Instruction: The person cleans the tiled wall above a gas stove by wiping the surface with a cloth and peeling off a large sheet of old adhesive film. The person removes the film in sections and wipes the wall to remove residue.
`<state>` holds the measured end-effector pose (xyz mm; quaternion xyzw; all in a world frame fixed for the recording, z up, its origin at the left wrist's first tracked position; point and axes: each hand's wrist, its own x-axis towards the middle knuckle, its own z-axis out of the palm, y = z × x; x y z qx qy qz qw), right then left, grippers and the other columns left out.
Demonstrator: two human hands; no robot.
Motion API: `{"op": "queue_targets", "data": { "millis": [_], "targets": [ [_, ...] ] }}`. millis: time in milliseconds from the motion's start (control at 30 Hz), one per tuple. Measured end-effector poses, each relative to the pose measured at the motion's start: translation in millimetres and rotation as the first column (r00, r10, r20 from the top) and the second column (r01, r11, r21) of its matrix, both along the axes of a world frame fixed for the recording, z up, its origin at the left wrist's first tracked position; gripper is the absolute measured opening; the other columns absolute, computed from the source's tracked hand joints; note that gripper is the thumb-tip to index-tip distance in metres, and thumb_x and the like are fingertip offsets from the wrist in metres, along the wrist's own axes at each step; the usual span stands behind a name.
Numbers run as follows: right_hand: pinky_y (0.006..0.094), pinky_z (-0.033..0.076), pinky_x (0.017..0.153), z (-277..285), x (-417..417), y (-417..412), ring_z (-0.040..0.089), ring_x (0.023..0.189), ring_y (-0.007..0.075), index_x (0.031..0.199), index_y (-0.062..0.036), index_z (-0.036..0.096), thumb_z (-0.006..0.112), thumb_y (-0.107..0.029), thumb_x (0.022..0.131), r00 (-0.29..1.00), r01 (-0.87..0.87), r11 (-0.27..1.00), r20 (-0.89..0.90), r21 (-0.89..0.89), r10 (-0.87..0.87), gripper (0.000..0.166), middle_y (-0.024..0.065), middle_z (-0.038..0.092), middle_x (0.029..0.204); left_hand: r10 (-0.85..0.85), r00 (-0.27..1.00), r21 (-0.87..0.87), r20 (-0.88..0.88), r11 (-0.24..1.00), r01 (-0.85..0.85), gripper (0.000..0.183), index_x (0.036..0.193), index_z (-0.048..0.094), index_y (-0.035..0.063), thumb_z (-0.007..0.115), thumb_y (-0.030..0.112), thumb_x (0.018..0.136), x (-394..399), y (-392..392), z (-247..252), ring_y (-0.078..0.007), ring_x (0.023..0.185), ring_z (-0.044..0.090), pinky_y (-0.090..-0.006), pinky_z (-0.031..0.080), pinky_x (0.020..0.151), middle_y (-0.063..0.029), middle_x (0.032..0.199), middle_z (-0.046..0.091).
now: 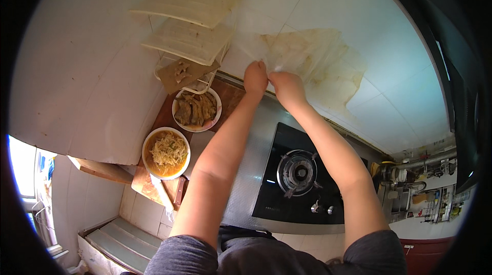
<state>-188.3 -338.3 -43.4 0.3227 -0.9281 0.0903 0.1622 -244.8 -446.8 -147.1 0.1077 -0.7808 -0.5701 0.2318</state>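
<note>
Both my arms reach forward to the tiled wall behind the stove. My left hand (pixel 256 77) and my right hand (pixel 287 86) are side by side, fingers closed on a thin, clear plastic film (pixel 303 54) that hangs against the wall, creased and stained yellow-brown. Below my right arm lies a black glass gas hob (pixel 269 194) with a round burner (pixel 301 173). Left of my arms, a bowl of browned food pieces in sauce (pixel 196 109) and a white bowl of shredded food in broth (pixel 167 153) stand on a wooden board.
A wire rack (pixel 209 82) with a brown board (pixel 163 79) bearing small food pieces stands at the upper left, beneath two pale shelves (pixel 188 40). A brown-handled knife (pixel 180 190) lies near the board's front edge. Utensils and racks (pixel 434 198) line the right side.
</note>
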Motion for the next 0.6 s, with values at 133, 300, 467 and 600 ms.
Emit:
{"op": "queue_targets", "data": {
  "millis": [133,300,467,600],
  "targets": [
    [0.0444,0.051,0.072,-20,21,32,0.064,0.084,0.0373,0.088,-0.0049,0.068,0.062,-0.014,0.087,0.996,0.074,0.991,0.036,0.113,-0.079,0.011,0.0160,0.068,0.088,-0.070,0.995,0.107,0.070,0.992,0.062,0.032,0.087,0.062,-0.0061,0.044,0.018,0.098,32,30,-18,-0.0444,0.082,0.060,-0.0484,0.047,0.077,-0.0273,0.088,0.064],
    [0.0440,0.051,0.079,36,29,-11,0.065,0.095,0.0338,0.096,-0.0064,0.071,0.068,-0.013,0.084,0.969,-0.021,0.988,-0.248,-0.150,-0.017,0.014,0.0125,0.070,0.100,-0.007,1.000,0.214,-0.002,0.977,0.007,0.033,0.101,0.067,-0.0022,0.045,0.022,0.098,49,25,-27,-0.0440,0.099,0.061,-0.0482,0.048,0.086,-0.0254,0.103,0.067],
    [0.0418,0.053,0.083,3,-55,-78,0.064,0.098,0.0310,0.109,-0.0072,0.068,0.066,-0.009,0.084,0.953,-0.127,0.982,-0.291,-0.137,0.083,0.025,0.0073,0.070,0.107,-0.156,0.975,0.254,0.161,0.961,0.112,0.031,0.104,0.067,-0.0019,0.050,0.022,0.095,64,32,-19,-0.0442,0.100,0.061,-0.0483,0.049,0.084,-0.0252,0.105,0.066],
    [0.0425,0.052,0.086,-31,-83,-105,0.064,0.102,0.0321,0.119,-0.0111,0.066,0.063,-0.004,0.084,0.992,0.096,0.985,-0.099,0.145,-0.082,0.036,0.0104,0.068,0.113,-0.161,0.986,0.313,0.044,0.939,0.139,0.030,0.102,0.066,-0.0018,0.052,0.023,0.095,78,33,-15,-0.0448,0.098,0.061,-0.0492,0.049,0.082,-0.0255,0.105,0.066]
  ]
}}
